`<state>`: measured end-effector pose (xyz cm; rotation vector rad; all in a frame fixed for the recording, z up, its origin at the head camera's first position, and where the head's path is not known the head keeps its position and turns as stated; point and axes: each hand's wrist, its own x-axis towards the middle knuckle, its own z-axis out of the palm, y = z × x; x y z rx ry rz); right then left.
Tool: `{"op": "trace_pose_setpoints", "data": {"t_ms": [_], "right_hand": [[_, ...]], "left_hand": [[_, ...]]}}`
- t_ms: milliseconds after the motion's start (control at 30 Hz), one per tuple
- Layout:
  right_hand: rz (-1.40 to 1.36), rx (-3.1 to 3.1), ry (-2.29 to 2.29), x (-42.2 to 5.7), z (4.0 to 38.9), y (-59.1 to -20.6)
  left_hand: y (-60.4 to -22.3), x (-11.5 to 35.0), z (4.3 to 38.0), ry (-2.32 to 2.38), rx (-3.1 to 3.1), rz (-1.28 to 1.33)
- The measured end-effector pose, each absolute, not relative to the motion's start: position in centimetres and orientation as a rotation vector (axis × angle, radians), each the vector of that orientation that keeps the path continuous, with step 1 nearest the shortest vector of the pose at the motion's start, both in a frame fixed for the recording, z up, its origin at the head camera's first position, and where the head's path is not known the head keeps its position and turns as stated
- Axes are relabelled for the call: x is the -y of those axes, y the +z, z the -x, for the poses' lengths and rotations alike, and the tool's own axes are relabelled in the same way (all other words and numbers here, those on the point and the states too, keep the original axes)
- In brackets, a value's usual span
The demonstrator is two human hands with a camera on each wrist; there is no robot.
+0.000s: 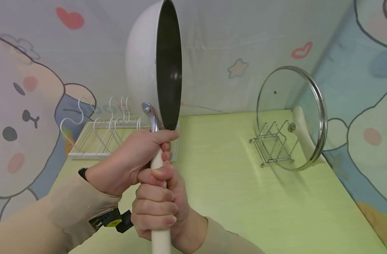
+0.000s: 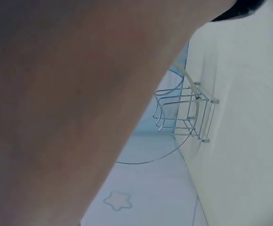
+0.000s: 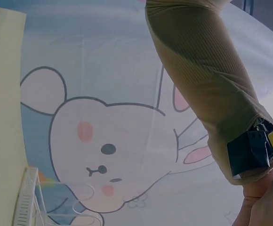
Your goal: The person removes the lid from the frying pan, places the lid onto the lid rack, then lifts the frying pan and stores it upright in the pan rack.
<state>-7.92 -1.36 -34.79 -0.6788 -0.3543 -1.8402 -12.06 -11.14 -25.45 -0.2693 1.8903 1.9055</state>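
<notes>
A deep frying pan [image 1: 142, 60], white outside and dark inside, is held upright on its edge, with its cream handle [image 1: 161, 243] pointing down. My left hand [image 1: 126, 160] grips the top of the handle, just under the metal bracket, its thumb lying across below the pan's rim. Right below it, my right hand [image 1: 159, 208] wraps its fingers round the handle. In the left wrist view a blurred stretch of skin fills much of the picture. The right wrist view shows the left sleeve [image 3: 202, 70] and only a part of a hand at the lower right.
On the right of the pale green table [image 1: 218, 197], a glass lid [image 1: 321, 116] with a steel rim stands in a small wire rack [image 1: 276, 160]. Behind my left hand lies a white rack [image 1: 95, 155] with curved wire dividers. Cartoon-printed cloth [image 1: 212, 31] surrounds the table.
</notes>
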Motion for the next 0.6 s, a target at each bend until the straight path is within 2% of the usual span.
{"op": "trace_pose_setpoints", "data": {"t_ms": [600], "right_hand": [[0.653, 0.352, -1.815, 3.3, 7.8, -33.9]], "left_hand": [[-24.5, 13.3, 11.7, 1.928, -1.876, 0.302]]}}
